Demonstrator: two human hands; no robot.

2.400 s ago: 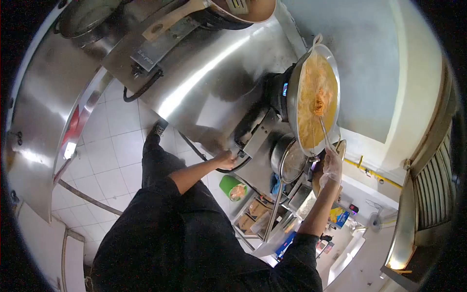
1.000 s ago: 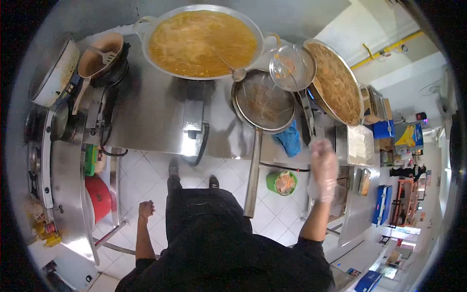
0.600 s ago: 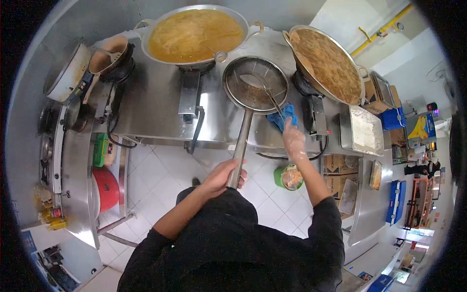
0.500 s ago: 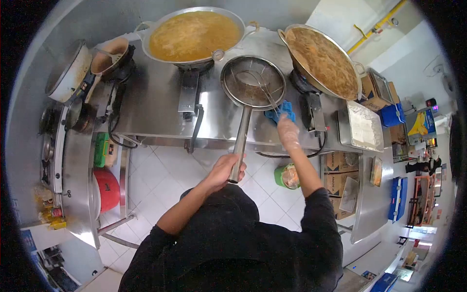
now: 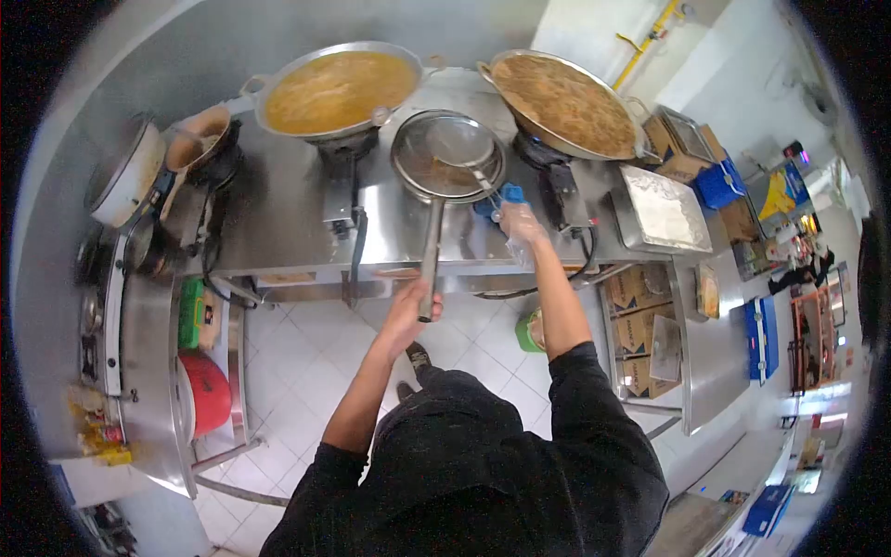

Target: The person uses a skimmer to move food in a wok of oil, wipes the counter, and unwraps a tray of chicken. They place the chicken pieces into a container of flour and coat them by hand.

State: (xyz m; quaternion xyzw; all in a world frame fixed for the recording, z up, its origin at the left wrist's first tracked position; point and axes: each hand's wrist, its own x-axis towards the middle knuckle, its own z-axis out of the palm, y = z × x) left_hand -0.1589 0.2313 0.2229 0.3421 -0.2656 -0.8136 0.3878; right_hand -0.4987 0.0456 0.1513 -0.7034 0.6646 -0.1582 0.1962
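Observation:
A large round strainer (image 5: pixel 418 178) with a long metal handle lies over the steel counter between two pans. My left hand (image 5: pixel 408 311) is closed round the lower end of its handle. My right hand (image 5: pixel 522 226), in a clear plastic glove, grips a smaller wire skimmer (image 5: pixel 461 141), whose round head is over the large strainer's mesh. A blue cloth (image 5: pixel 509 195) is by my right fingers; whether they hold it too is unclear.
A pan of yellow bubbling oil (image 5: pixel 342 91) stands at the back left, a pan of brown oil (image 5: pixel 566 100) at the back right. A metal tray (image 5: pixel 664 209) is right of the burners. A green bin (image 5: pixel 530 332) sits on the floor.
The skimmer's head has shifted within the large strainer and looks flatter. The view has shifted, so pans and counter appear further left. Both hands keep their hold.

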